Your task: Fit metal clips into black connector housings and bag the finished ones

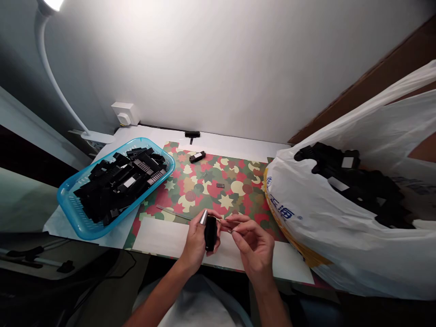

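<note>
Head view: left hand [197,240] is closed around a small black part [210,234], held upright just above the near edge of the table [235,141]. A silver metal cap [203,217] sits on one fingertip of that hand, right at the top of the part. Right hand [254,245] has thumb and forefinger pinched on a tiny piece [230,230], too small to identify, with its tip just beside the part.

Judgement on handling: the black part looks like rigid moulded plastic, light and smooth-sided. A wrap around its long flanks seems the safest hold, leaving the top end free. The tiny piece is likely easy to drop, so only a fingertip pinch suits it.

Surroundings: patterned mat [218,190] under the hands, with a thin rod [173,212] lying on it near the left hand. Blue basket [68,200] of black parts stands to the left. White bag [340,236] holding more is to the right.
</note>
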### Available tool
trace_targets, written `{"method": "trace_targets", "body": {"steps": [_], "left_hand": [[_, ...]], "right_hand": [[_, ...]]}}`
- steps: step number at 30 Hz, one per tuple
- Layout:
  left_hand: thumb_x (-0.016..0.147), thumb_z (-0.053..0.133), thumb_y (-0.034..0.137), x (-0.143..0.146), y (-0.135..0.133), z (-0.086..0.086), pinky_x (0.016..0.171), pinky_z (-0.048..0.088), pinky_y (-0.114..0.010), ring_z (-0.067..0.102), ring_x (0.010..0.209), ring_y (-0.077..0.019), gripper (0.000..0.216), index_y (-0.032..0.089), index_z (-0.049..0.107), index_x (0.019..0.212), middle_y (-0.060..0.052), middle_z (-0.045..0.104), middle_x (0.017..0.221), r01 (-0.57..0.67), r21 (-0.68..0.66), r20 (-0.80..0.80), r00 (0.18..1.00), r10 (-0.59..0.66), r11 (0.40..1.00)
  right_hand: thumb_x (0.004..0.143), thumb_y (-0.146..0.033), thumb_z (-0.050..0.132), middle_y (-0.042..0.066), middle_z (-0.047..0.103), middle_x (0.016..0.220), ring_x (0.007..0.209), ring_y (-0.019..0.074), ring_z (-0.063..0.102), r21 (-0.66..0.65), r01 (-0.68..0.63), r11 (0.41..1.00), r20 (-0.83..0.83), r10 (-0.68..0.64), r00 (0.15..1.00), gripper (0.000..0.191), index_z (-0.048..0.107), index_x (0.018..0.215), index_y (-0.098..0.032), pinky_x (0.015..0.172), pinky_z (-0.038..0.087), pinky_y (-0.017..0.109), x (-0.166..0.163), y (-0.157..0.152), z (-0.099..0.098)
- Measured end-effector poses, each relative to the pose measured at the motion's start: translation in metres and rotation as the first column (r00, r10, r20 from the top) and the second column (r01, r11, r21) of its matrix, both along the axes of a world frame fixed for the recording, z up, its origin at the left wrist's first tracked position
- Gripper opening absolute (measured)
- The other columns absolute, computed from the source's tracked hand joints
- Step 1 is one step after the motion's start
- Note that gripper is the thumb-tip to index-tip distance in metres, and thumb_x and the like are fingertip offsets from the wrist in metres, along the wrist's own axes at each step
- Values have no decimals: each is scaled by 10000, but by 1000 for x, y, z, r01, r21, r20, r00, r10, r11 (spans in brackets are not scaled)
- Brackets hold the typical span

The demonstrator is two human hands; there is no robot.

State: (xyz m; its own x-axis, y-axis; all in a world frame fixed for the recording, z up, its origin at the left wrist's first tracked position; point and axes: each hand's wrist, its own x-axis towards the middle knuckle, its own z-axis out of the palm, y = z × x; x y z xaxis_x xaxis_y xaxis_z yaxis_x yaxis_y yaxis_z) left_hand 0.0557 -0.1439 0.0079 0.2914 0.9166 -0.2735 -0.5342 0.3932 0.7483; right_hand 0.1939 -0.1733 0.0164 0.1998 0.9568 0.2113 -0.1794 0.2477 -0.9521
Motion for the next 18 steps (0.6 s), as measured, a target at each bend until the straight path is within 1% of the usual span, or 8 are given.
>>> {"method": "trace_targets", "body": {"steps": [3,6,9,12,14,17,18], "left_hand": [[954,656,584,2,0,-1,295,303,-165,475,354,-84,391,200,641,1024,32,614,683,-12,3,12,1000,12,1000],[941,677,606,3,0,3,309,274,-155,457,352,-75,407,221,618,1057,45,614,683,-102,-10,-4,995,102,995],[939,675,646,2,1,8,342,258,-149,444,363,-66,436,232,601,1052,54,605,670,-183,-22,-5,983,182,983],[927,690,662,1,2,12,361,265,-150,430,370,-55,454,228,599,1023,56,602,670,-188,-38,28,982,189,981],[923,701,648,0,3,12,366,262,-149,421,370,-49,446,222,604,1014,57,598,671,-169,-45,41,984,171,985],[928,700,629,-1,3,11,364,247,-150,420,370,-51,430,220,604,1015,56,595,674,-146,-53,37,988,148,988],[929,700,623,-1,3,11,364,246,-151,420,371,-51,424,220,602,1017,57,594,674,-143,-55,35,989,145,988]], "right_hand": [[986,-343,732,84,769,1006,884,239,787,10,13,1000,67,-14,998,131,707,913,-237,813,676,404,3,-1,3],[998,-303,706,51,729,884,785,204,727,5,65,998,211,-64,975,117,703,906,-231,731,624,328,12,-5,10],[972,-310,737,30,697,785,730,193,675,-93,125,988,439,-72,896,173,690,833,-219,676,565,291,26,-9,11],[952,-335,750,10,684,709,615,175,624,-185,175,967,585,-35,810,215,688,783,-216,579,497,275,38,-9,4],[969,-331,718,18,706,723,629,186,646,-172,175,969,615,-33,788,204,717,800,-218,587,502,280,42,-10,-1],[1022,-293,642,49,763,843,757,212,718,-112,143,983,625,-42,779,189,777,909,-222,686,549,292,40,-12,-3],[1027,-284,641,51,768,867,756,207,716,-106,124,987,629,-30,777,177,788,948,-225,683,550,288,39,-14,-2]]}}
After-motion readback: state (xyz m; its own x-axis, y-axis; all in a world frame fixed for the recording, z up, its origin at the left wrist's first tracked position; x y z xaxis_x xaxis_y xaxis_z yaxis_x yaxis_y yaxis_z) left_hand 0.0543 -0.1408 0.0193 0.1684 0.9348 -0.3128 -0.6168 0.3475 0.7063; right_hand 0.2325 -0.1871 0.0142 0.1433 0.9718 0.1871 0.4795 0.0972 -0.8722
